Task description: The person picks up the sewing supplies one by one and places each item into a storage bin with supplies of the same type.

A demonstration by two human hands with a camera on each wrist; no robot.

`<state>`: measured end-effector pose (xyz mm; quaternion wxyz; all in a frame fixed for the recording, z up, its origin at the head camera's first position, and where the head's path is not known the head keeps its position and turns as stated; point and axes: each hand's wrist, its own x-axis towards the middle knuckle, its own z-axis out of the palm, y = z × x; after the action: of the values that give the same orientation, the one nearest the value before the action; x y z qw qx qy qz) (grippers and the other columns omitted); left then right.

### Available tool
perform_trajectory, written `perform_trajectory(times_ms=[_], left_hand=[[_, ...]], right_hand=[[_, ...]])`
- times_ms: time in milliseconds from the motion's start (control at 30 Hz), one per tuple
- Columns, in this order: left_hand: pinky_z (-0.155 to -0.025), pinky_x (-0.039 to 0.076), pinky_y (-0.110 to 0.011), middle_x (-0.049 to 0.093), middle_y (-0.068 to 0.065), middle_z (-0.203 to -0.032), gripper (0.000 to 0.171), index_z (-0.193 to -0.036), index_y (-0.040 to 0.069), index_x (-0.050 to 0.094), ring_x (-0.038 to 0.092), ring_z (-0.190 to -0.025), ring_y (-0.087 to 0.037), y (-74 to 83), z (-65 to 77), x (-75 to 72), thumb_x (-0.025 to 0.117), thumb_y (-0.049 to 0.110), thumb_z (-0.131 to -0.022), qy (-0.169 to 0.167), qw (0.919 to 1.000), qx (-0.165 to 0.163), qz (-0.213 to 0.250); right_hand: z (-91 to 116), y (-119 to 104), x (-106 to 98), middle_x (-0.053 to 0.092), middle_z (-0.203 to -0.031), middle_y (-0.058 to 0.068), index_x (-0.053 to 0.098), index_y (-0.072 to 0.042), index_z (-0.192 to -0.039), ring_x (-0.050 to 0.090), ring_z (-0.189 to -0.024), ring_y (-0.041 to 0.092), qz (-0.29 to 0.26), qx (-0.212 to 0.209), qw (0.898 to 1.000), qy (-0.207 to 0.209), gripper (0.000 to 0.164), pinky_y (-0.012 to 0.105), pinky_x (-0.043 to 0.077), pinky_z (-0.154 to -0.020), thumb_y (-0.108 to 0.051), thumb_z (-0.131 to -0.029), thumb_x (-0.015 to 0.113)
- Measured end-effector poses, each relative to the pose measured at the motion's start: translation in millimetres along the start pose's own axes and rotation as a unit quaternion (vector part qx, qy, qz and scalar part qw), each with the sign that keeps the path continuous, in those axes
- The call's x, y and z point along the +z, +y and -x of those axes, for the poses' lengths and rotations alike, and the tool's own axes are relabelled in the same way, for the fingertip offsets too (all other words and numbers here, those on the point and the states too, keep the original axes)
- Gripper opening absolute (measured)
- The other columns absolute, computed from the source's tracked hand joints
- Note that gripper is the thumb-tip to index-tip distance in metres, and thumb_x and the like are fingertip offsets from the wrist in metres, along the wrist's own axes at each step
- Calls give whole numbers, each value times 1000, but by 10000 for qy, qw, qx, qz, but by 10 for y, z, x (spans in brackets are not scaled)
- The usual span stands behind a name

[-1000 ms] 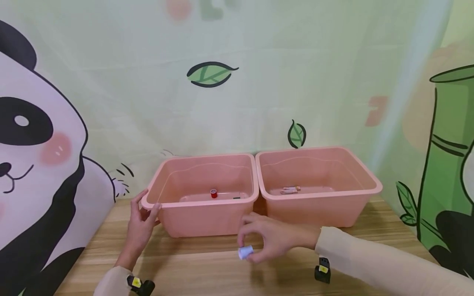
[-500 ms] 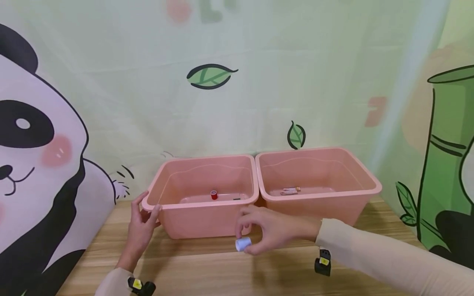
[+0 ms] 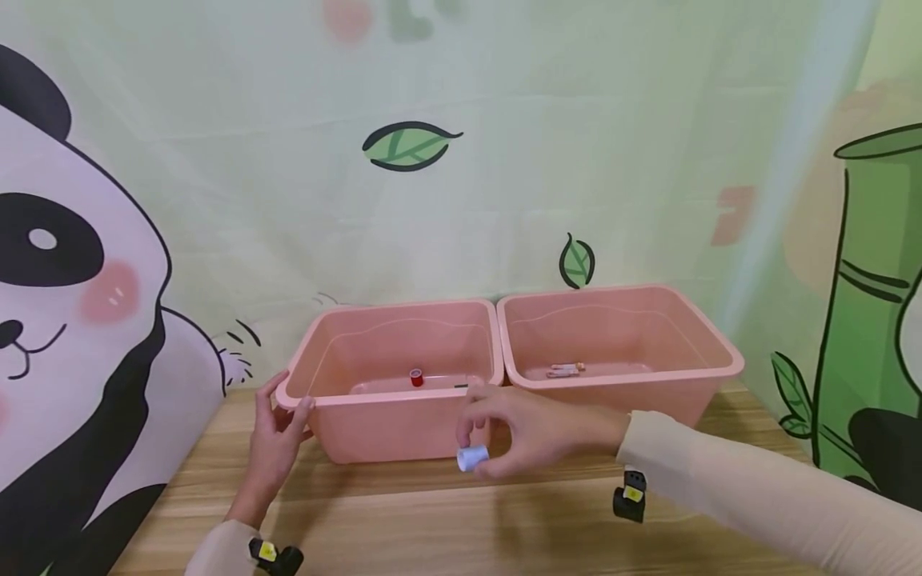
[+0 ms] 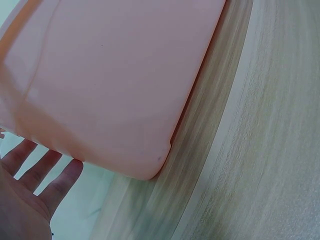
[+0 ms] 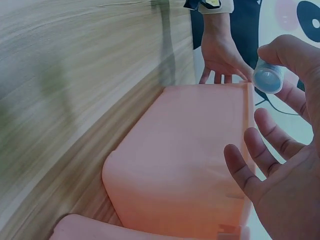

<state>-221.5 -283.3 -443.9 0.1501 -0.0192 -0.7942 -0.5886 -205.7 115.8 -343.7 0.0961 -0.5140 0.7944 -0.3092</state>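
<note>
My right hand (image 3: 533,432) pinches a small light-blue cylinder (image 3: 472,458) between thumb and index finger. It is held up off the table, in front of the left pink plastic bin (image 3: 389,428). The right wrist view shows the round end of the cylinder (image 5: 268,80) tipped toward the camera, with the other fingers spread apart. At the bin's front left corner, my left hand (image 3: 277,440) holds the rim, thumb at the front and fingers along the side. In the left wrist view, fingertips (image 4: 75,167) touch the bin's wall just under the rim.
Inside the left bin lie a small red roll (image 3: 416,378) and a small dark green piece (image 3: 461,386). A second pink bin (image 3: 627,400) stands close beside it on the right, with a few small slim items (image 3: 565,370) inside. A printed cloth (image 3: 288,200) hangs behind the wooden table (image 3: 389,528).
My right hand has risen a little and moved toward the bins, carrying the light-blue cylinder. The left hand stays at the bin's corner.
</note>
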Motion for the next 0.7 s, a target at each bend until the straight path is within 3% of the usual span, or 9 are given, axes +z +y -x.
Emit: perform_trajectory(times_ms=[167, 400, 700], left_hand=[[-87, 61, -40, 32, -17, -163, 69, -161, 30, 15, 50, -134, -39, -1, 7, 1, 56, 36, -106, 28, 10000, 18, 23], [-91, 58, -47, 31, -17, -164, 70, -161, 33, 15, 49, -137, -40, 6, -1, 1, 57, 40, -105, 30, 10000, -26, -82], [-88, 59, -43, 32, -19, -163, 70, -161, 31, 15, 50, -135, -41, -21, -4, 2, 58, 38, -106, 47, 10000, 29, -83]], right_hand=[[-20, -42, -80, 55, -112, -15, 65, -38, -105, 53, -106, 13, -80, 118, 9999, -10, 24, 32, 54, -88, -32, -88, 80], [-60, -123, -244, 56, -112, -11, 65, -34, -106, 60, -102, 26, -194, 203, 9995, 152, 25, 33, 55, -84, -31, -88, 82], [-123, -144, -377, 57, -111, -8, 67, -30, -106, 58, -103, 26, -427, 218, 9985, 264, 24, 31, 61, -77, -25, -87, 82]])
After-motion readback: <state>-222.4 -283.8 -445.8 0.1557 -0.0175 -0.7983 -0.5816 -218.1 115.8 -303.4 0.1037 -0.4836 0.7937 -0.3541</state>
